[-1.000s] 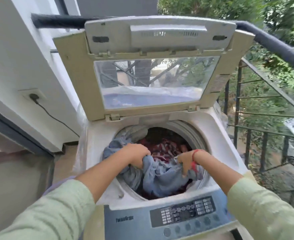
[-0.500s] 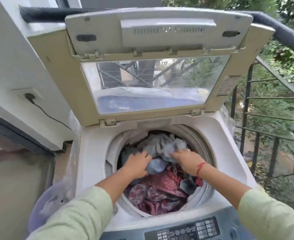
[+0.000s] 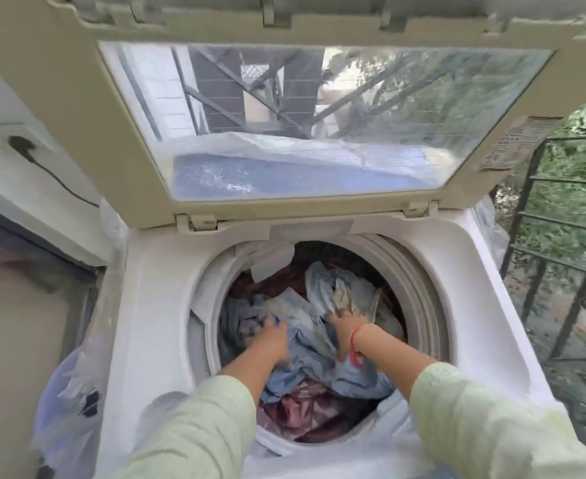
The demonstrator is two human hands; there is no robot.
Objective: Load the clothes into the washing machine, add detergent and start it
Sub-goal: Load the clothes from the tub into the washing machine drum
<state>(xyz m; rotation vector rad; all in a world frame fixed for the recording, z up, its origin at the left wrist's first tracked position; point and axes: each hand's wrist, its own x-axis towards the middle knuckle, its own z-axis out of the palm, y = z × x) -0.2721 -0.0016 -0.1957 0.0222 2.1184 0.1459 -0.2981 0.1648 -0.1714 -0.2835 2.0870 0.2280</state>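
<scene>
Top-loader washing machine (image 3: 167, 305), lid (image 3: 77, 133) up and standing upright behind the opening. Both arms reach into the drum (image 3: 419, 288).

Clothes are in the drum: a pale blue garment (image 3: 305, 347) bunched on top, spread from the left wall to the back right, with maroon patterned clothes (image 3: 305, 416) under it, showing at the near side and at the back.

Left grip (image 3: 272, 335): knuckles up on the blue garment at the left of the pile, fingertips hidden in a fold. Motion blur here, so I cannot tell whether it pinches the cloth or only pushes on it.

Right grip (image 3: 341, 331): palm down on the blue garment right of centre, fingers look fairly straight and pointing away, pressing rather than clutching. Red thread (image 3: 355, 337) on that wrist. The two grips sit near each other, not touching.

Clear plastic cover (image 3: 67, 392) hangs bunched down the machine's left side. Wall socket (image 3: 22, 146) with a black cable at left, metal railing (image 3: 544, 219) at right.
</scene>
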